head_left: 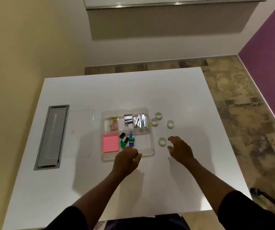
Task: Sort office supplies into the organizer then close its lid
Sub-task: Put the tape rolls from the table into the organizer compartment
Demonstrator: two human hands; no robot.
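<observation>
A clear plastic organizer [151,152] sits mid-table, holding coloured paper clips [113,123], staple boxes [128,120], metal clips [141,120], a pink sticky-note pad [111,143] and several coloured binder clips [127,140]. Its clear lid [81,133] lies flat to the left. Several clear tape rolls lie right of the organizer; the nearest tape roll [162,141] is just left of my right hand [180,151], whose fingers are spread and apart from it. My left hand [126,161] hovers over the organizer's front edge with fingers curled; a red clip peeks out at its fingertips, contact unclear.
A grey cable tray [51,137] is set into the white table [150,92] at the left. Other tape rolls [158,115], [154,122], [170,124] lie near the organizer's right side. Patterned floor and a purple wall lie beyond the table's right edge.
</observation>
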